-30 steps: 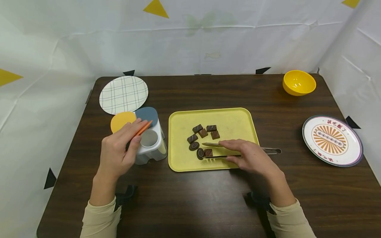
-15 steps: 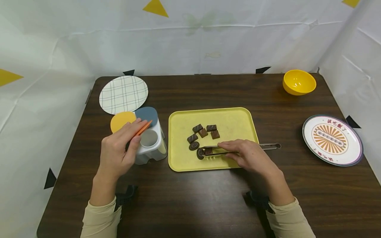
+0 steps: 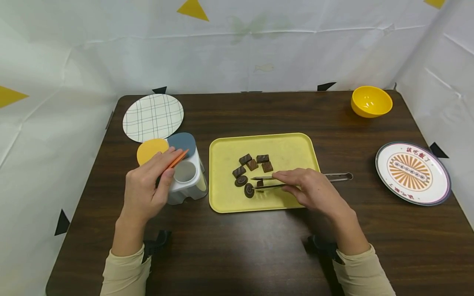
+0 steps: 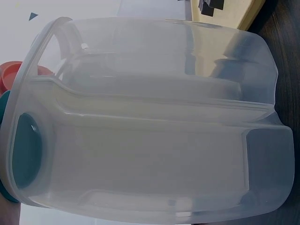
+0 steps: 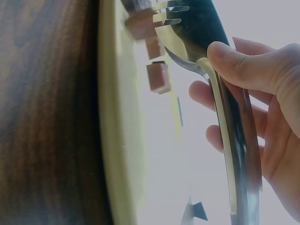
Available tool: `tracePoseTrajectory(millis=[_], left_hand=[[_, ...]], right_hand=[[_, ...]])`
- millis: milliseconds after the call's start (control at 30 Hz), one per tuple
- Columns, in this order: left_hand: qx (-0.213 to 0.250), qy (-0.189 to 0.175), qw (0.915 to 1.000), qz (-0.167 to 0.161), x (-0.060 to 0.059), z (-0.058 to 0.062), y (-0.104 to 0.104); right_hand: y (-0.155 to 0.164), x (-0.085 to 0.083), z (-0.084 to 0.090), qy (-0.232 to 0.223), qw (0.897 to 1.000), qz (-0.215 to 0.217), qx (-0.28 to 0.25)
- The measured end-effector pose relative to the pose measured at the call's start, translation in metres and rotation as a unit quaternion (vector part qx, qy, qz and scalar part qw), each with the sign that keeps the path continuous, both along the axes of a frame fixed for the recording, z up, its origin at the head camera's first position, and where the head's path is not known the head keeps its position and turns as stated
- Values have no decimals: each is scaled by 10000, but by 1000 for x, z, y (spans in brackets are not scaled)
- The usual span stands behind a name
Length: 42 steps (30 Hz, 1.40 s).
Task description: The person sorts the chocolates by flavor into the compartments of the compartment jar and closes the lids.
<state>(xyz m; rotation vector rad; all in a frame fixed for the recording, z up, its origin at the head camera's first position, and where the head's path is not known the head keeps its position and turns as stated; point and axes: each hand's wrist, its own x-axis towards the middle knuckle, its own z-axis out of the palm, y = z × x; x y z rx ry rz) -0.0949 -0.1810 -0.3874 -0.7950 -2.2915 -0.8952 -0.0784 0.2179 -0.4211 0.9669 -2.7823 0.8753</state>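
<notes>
My left hand (image 3: 144, 185) holds an orange lid (image 3: 179, 159) tilted up over one opening of a translucent storage container (image 3: 189, 189). This container fills the left wrist view. My right hand (image 3: 311, 191) pinches metal tongs (image 3: 337, 176) between thumb and fingers; the fork-toothed end (image 5: 171, 28) shows in the right wrist view. Between the tongs' arms is a square chocolate (image 3: 260, 184), partly hidden by them. A round swirled chocolate (image 3: 249, 190) lies right at the lower tip. Several other chocolates (image 3: 252, 165) lie on the yellow tray (image 3: 226, 203).
Yellow (image 3: 149, 150) and blue (image 3: 184, 143) lids cover other compartments of the container. Behind it lies a checked plate (image 3: 153, 117). At the right are a yellow bowl (image 3: 371, 102) and a patterned plate (image 3: 437, 191), all on the dark wooden table (image 3: 237, 255).
The tongs closed in around the square chocolate, and its visible part now sits slightly farther back on the tray. My right hand shifted slightly. The left hand kept the orange lid in place.
</notes>
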Motion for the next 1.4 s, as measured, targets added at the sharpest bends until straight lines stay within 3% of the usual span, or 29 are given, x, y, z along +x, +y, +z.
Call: tracePoseTrajectory(millis=[533,867,1400], left_hand=[[76,-2,10000,-28,0,0,1],[92,-13,10000,-27,0,1,1],[59,-206,9998,36,1,0,-1]], right_hand=[[-4,-3,21,468,9988,137,-102],[-23,-10,54,995,9935,529,-154],[-74,-29,108,1738,9760,1303,-163]])
